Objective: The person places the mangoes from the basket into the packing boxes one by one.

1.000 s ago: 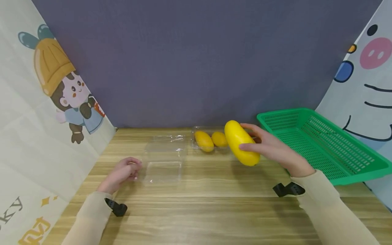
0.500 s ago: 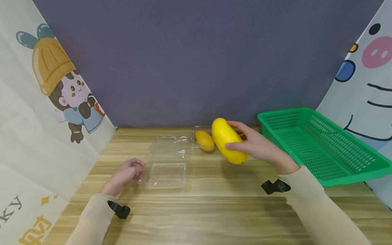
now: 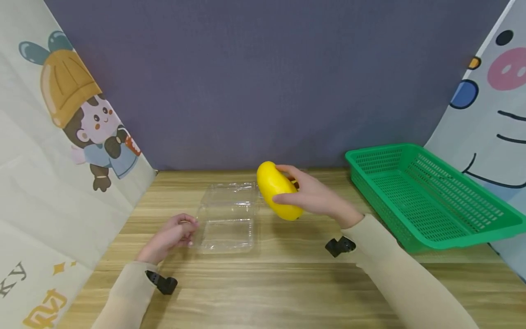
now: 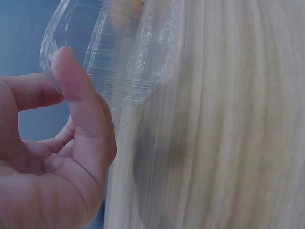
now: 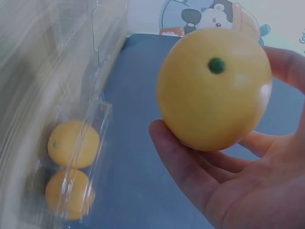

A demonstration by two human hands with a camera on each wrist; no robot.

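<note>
A large, smooth yellow mango [image 3: 276, 194] is held up off the table by my right hand [image 3: 310, 196], thumb on the near side and fingers behind. Its green stem nub [image 5: 216, 66] faces the right wrist camera. On the table lies an unfolded clear plastic clamshell box [image 3: 228, 235]. At its left edge is my left hand [image 3: 170, 236]; the left wrist view shows thumb and index finger pinching the rim. Beyond the mango, two smaller yellow fruits [image 5: 74, 144] sit in another clear plastic box [image 5: 106, 114], hidden by mango and hand in the head view.
A green perforated basket [image 3: 415, 205] stands at the right of the wooden table [image 3: 263, 292]. Behind the table rises a dark grey-blue panel [image 3: 255, 82]. Cartoon-printed sheets [image 3: 24, 151] flank both sides.
My right hand has carried the mango leftward, from beside the basket to near the clamshell's right edge, covering the smaller fruits. My left hand and the clamshell have shifted slightly right in view.
</note>
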